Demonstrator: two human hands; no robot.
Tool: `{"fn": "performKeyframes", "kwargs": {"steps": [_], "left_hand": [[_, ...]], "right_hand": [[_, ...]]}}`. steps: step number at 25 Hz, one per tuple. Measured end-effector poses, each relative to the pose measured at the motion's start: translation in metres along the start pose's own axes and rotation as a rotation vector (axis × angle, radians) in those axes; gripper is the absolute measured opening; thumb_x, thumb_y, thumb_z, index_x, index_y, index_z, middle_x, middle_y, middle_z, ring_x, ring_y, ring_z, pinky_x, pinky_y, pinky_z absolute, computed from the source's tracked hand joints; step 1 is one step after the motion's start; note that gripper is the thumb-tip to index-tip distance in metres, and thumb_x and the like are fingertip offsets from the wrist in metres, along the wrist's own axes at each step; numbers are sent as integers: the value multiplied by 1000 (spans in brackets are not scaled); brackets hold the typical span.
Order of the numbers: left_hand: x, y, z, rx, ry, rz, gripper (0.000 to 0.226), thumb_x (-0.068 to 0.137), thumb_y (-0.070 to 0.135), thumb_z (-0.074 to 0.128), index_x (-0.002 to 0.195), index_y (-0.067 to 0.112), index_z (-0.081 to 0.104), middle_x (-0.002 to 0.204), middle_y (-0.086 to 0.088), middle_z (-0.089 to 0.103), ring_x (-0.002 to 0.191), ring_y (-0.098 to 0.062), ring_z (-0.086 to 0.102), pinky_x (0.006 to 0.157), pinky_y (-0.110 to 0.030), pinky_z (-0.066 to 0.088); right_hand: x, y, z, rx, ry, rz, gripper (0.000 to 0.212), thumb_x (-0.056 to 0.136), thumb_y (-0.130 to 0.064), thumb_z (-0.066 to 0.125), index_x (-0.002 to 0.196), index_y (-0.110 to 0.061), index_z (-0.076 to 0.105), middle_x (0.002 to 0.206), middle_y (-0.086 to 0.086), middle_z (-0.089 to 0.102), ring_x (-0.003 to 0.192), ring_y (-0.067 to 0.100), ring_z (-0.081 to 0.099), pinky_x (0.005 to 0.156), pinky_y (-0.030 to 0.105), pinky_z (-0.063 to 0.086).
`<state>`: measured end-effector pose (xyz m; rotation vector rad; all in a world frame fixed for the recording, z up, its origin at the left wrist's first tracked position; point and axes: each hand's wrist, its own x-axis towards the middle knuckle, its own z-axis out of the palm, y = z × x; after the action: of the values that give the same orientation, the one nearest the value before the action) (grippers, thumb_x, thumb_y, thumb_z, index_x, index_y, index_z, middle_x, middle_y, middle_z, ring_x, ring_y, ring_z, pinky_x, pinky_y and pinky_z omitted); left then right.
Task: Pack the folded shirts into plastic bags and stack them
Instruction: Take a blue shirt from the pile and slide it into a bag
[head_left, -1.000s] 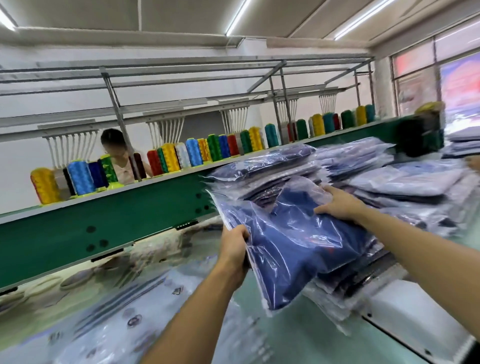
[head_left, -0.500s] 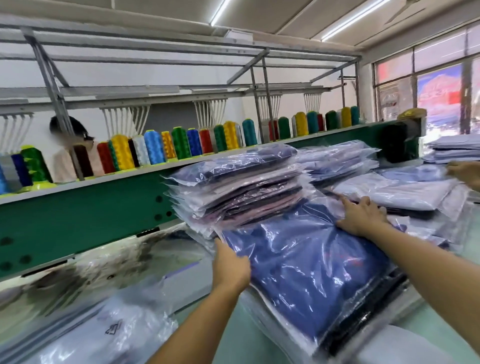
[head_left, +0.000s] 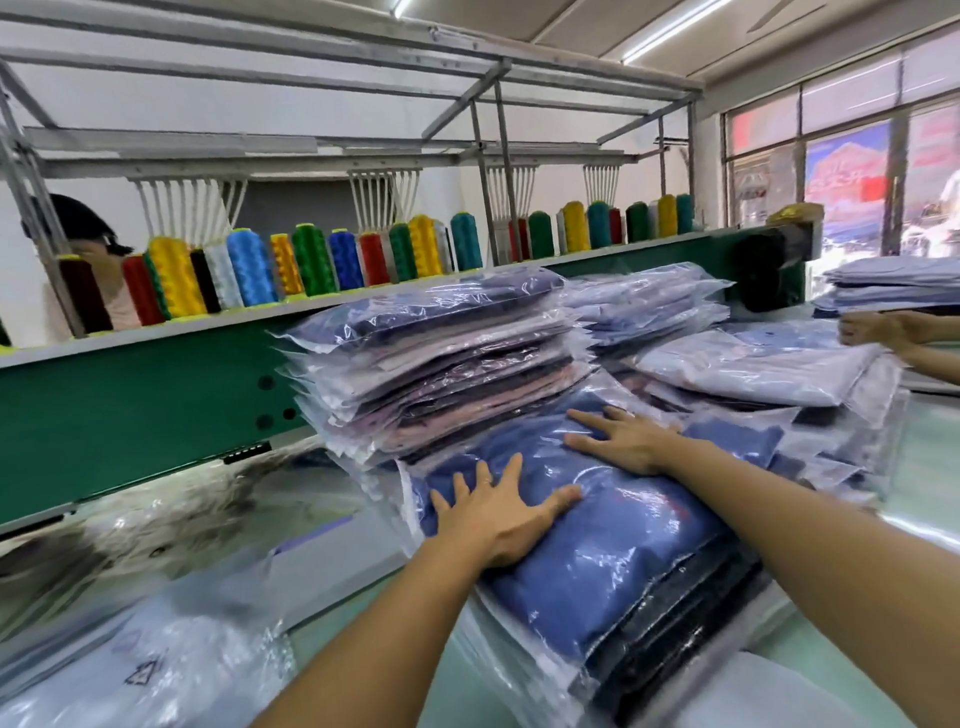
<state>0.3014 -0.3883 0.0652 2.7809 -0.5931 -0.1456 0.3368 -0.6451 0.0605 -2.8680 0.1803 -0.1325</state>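
A bagged navy shirt (head_left: 613, 551) lies on top of a low stack of bagged dark shirts (head_left: 691, 639) in the middle of the view. My left hand (head_left: 498, 514) presses flat on its near left part with fingers spread. My right hand (head_left: 623, 439) lies flat on its far edge, fingers straight. Behind it rises a taller stack of bagged pink and dark shirts (head_left: 441, 374). To the right lie bagged light-blue shirts (head_left: 753, 369).
Empty plastic bags (head_left: 140, 670) lie at the lower left. A green machine beam (head_left: 130, 389) with rows of thread cones (head_left: 249, 270) runs behind the stacks. Another person's hands (head_left: 883, 332) work at the right edge. A person stands behind the cones at far left.
The bagged navy shirt has come down from tilted in the air onto the low stack. Both my hands let go of its edges and now press flat on it.
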Motion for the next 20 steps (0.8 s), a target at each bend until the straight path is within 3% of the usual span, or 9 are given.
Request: {"fn": "performKeyframes", "kwargs": {"steps": [8,11,13,15,17,20], "left_hand": [[19,-1,10,47,-78,37,141,34,115,19,155,50,-12,168,-2,-19,153,-33,-22,117,-67,-13],[15,-2,9,133,-81,40,144,34,113,16,159,43,-6,169,-6,-16,154,-39,-16,117,-69,-8],[9,3,4,203,-32,70,131,52,108,25,161,38,2,170,-7,-4,155,-40,-4,117,-72,-1],[0,8,1,232,73,148,108,73,94,40,159,32,18,167,-7,19,153,-36,17,116,-72,13],[-14,13,0,196,189,230,85,86,78,49,152,26,35,158,-3,39,145,-28,35,115,-66,24],[-39,11,-5,122,246,256,72,91,71,48,146,25,45,151,1,49,139,-24,44,117,-58,25]], "right_hand": [[0,10,13,34,-19,75,105,45,-111,11,142,-72,-5,169,-1,-4,153,39,2,120,64,9],[-6,7,15,-87,-56,146,92,58,-106,12,140,-71,-11,168,-7,-11,153,39,2,114,71,12],[-8,5,14,-159,-100,193,80,75,-96,15,146,-66,-8,168,-6,-10,154,37,2,113,71,14],[-13,-2,8,-219,-110,223,70,90,-82,19,153,-57,3,169,-1,1,152,38,10,114,68,20],[-22,-13,0,-294,-39,227,58,100,-61,28,154,-41,24,163,6,25,146,38,29,113,61,31],[-40,-44,-9,-387,141,191,40,96,-29,45,135,-23,52,143,7,54,130,33,52,103,46,45]]}}
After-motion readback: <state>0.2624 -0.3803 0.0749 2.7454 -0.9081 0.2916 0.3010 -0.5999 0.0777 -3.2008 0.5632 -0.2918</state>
